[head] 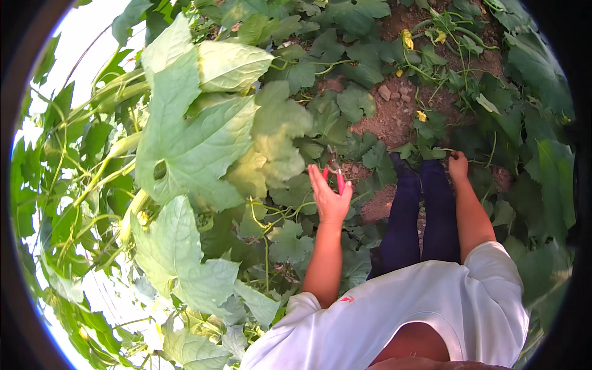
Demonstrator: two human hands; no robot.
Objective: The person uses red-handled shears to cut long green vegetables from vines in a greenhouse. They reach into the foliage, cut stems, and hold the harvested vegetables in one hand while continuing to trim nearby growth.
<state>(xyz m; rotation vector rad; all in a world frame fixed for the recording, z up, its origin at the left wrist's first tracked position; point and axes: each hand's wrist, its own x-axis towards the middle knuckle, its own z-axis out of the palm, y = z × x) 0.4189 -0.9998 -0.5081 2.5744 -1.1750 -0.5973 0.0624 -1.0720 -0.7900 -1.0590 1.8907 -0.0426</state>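
Note:
In my left hand (330,201) are pruning shears (340,178) with red handles. The handles lie between my thumb and my outstretched fingers. Their metal blades point away from me, over broad lobed vine leaves. My right hand (458,165) is beyond my right knee, its fingers curled and pinched at the end of a thin green stem (441,149). A leaf (407,150) lies just left of that stem. The fingertips are small in view, so the exact hold is hard to see.
Large gourd-type leaves (194,134) hang close on the left, with thick pale vines (111,152) behind them. Yellow flowers (407,39) and slender green fruits (471,37) lie at the far right. Reddish soil (393,111) with clods shows between plants. Leaves (550,175) crowd the right side.

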